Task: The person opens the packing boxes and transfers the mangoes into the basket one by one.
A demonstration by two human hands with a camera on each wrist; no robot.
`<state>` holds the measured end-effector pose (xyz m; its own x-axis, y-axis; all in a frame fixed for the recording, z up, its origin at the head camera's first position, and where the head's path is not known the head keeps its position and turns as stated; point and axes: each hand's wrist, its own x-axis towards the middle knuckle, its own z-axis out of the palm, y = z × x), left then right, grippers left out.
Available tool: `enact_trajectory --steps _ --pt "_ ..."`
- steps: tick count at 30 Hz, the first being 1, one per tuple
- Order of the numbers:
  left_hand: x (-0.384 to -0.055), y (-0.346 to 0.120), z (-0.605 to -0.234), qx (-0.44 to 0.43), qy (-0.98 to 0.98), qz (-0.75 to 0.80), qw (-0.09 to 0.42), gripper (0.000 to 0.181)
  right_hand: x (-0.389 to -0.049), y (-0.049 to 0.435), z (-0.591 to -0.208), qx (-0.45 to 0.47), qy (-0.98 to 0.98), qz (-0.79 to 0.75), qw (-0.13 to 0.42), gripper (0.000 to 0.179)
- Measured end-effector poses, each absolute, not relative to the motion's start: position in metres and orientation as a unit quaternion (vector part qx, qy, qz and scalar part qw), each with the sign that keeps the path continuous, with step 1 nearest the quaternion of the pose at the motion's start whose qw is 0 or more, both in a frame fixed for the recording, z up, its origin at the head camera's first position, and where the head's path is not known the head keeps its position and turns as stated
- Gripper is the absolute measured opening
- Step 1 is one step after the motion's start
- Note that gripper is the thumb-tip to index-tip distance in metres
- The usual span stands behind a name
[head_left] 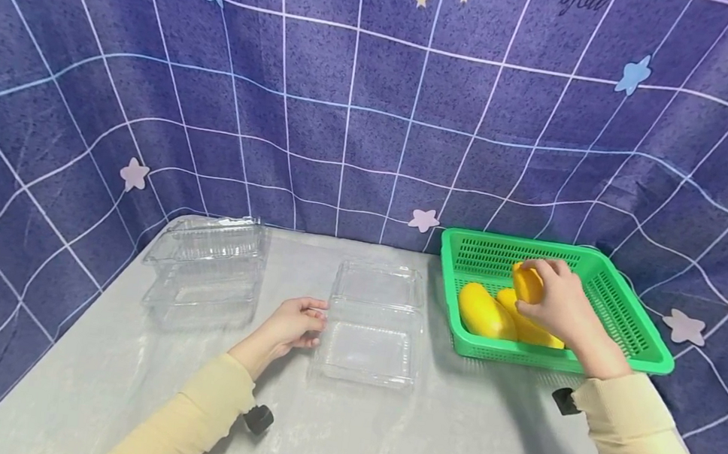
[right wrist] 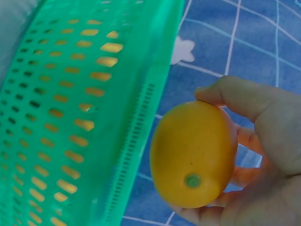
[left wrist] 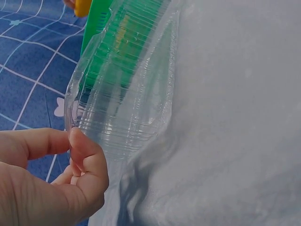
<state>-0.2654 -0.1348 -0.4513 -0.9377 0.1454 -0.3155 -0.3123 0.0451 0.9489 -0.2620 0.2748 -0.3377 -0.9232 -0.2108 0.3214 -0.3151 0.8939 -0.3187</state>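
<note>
My right hand holds a yellow mango above the green basket, fingers and thumb curled round its sides. The mango's green stem spot shows in the right wrist view. More yellow mangoes lie in the basket below that hand. At the middle of the table, an opened clear plastic clamshell box lies flat, with both halves bare. My left hand pinches its left edge between thumb and index finger, as the rim shows in the left wrist view.
Another clear clamshell box, with its lid raised, stands at the table's back left. Behind the grey-white table hangs a blue curtain with grid lines and stars.
</note>
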Motion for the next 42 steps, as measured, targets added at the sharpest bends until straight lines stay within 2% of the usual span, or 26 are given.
enact_trajectory --steps 20,42 --pt "-0.265 -0.135 -0.451 -0.057 0.705 0.687 0.167 0.046 -0.282 0.325 -0.375 0.093 -0.970 0.184 0.129 0.054" --pt "-0.266 -0.136 -0.453 -0.056 0.702 0.689 0.174 0.043 -0.294 0.356 -0.393 0.065 -0.980 0.176 0.060 0.055"
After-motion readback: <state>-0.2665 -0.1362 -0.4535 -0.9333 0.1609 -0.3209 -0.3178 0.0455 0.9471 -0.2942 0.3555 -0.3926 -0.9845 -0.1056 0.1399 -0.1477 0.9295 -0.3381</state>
